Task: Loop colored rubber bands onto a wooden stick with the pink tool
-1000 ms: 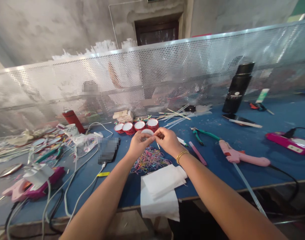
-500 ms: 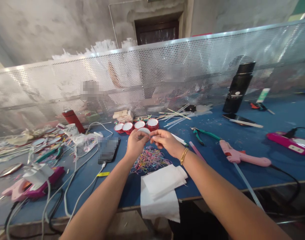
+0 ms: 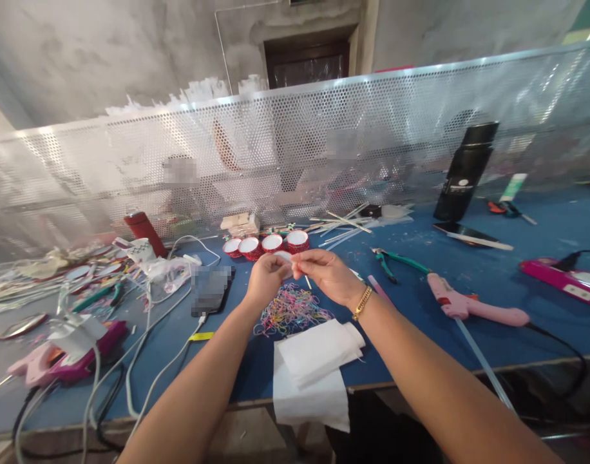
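Observation:
My left hand (image 3: pixel 265 280) is closed, its thumb and fingers pinching a small white round disc (image 3: pixel 284 256). My right hand (image 3: pixel 328 276) meets it at the disc's right edge with thumb and forefinger pressed together; whatever lies between those fingertips is too small to make out. A short pale stick tip (image 3: pixel 308 282) shows just under the right fingers. Behind the hands stand several red-rimmed stacks of white-topped discs (image 3: pixel 272 243). Below the hands lies a heap of coloured elastic loops (image 3: pixel 295 309), with folded white cloth (image 3: pixel 319 354) in front of it.
A phone (image 3: pixel 212 291) on a charging cable lies left. Green-handled pliers (image 3: pixel 386 264) and a pink glue gun (image 3: pixel 469 303) lie right. A black bottle (image 3: pixel 466 171) and red bottle (image 3: pixel 145 233) stand before the perforated metal screen (image 3: pixel 295 148). Cables cross the left side.
My right fingers have shifted slightly at the disc's edge, and a pale stick tip now shows beneath them. The view has moved a little; the disc stays in my left hand.

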A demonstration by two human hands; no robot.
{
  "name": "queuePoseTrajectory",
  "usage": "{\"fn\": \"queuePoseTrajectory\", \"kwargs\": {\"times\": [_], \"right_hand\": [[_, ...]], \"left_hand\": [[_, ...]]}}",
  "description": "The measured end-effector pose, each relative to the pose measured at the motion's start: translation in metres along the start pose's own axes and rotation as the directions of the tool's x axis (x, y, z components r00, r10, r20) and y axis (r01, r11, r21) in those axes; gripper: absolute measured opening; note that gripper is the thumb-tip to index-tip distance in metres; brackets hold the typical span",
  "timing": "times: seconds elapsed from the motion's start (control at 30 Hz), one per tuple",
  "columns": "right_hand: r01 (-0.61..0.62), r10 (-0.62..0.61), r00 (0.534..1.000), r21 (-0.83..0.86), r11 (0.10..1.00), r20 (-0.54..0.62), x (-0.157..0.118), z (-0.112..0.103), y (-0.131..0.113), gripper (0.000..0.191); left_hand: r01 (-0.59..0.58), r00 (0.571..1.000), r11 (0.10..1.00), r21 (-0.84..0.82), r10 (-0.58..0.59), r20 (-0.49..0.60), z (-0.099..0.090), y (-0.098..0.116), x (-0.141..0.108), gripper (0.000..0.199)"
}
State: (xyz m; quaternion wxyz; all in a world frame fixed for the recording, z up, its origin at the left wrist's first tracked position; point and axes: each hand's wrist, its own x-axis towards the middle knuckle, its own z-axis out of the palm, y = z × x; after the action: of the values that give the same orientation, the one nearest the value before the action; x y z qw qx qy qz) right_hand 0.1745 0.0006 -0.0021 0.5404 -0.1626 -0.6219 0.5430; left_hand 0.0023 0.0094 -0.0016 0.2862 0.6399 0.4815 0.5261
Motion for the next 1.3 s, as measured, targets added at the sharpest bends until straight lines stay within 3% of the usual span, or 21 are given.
{"fn": "queuePoseTrajectory", "kwargs": {"times": [0.1,0.27,0.37,0.5,0.67,1.03,1.3], "right_hand": [[-0.006,0.003,0.998,-0.044,0.999,-0.069,0.003,-0.002,0.003,0.037],[0.095,-0.155,0.967,-0.279,0.956,-0.202,0.005,-0.012,0.001,0.061],[0.164,-0.274,0.953,-0.533,0.830,-0.133,0.004,-0.016,0.001,0.074],[0.157,-0.256,0.967,-0.736,0.658,-0.022,0.001,-0.012,0.003,0.090],[0.140,-0.235,0.972,-0.838,0.528,0.014,-0.001,-0.007,0.003,0.084],[0.166,-0.233,0.970,-0.887,0.430,0.068,-0.003,-0.005,0.001,0.071],[0.147,-0.196,0.978,-0.895,0.421,0.068,-0.004,-0.002,-0.001,0.068]], "left_hand": [[0.024,0.995,0.998,-0.057,-0.018,0.100,0.003,0.009,-0.004,0.025],[-0.007,0.999,0.995,-0.098,0.012,0.052,-0.003,0.015,-0.001,0.018],[-0.037,0.999,0.996,-0.085,0.037,-0.002,-0.007,0.013,0.003,0.018],[-0.075,0.997,0.992,-0.097,0.072,-0.040,-0.007,0.009,0.005,0.041],[-0.083,0.996,0.995,-0.062,0.084,0.002,-0.007,0.009,0.004,0.031],[-0.089,0.987,0.991,-0.096,0.101,0.122,-0.005,0.020,-0.002,0.028],[-0.103,0.980,0.992,-0.077,0.115,0.163,-0.005,0.016,-0.002,0.028]]}}
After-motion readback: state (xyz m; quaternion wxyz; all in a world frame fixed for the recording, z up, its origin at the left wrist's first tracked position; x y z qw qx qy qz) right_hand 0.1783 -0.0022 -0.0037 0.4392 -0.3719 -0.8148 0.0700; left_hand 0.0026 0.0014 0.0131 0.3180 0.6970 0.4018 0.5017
